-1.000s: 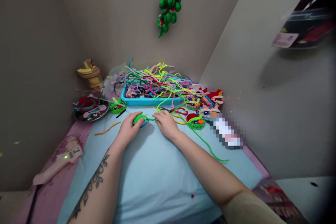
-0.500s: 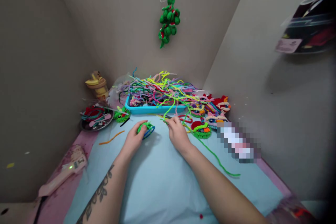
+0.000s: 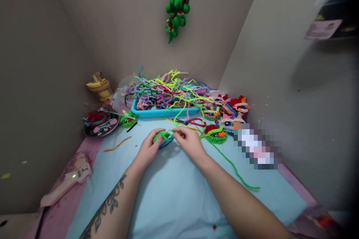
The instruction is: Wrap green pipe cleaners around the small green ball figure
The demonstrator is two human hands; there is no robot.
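My left hand (image 3: 151,145) is closed round a small rounded piece made of green and blue pipe cleaners (image 3: 165,138), held above the blue cloth. My right hand (image 3: 189,140) pinches at the right edge of this piece, where a thin pale green tip shows by the fingers; how much it grips is partly hidden. Behind my right hand lie scissors (image 3: 196,122) with red handles. A long green pipe cleaner (image 3: 234,168) stretches over the cloth to the right. Beside my right wrist rests a finished-looking green and red pipe-cleaner bird head (image 3: 215,134).
A blue tray (image 3: 165,112) heaped with colourful pipe cleaners stands at the back. To the left are a metal bowl (image 3: 108,131), a green pipe-cleaner figure (image 3: 128,120), an orange pipe cleaner (image 3: 117,144) and a pink glue gun (image 3: 67,185). Green ornaments (image 3: 177,7) hang on the wall.
My right hand has moved left from beside the scissors to the green and blue piece. My left hand has shifted slightly right with it. The scissors now show more fully.
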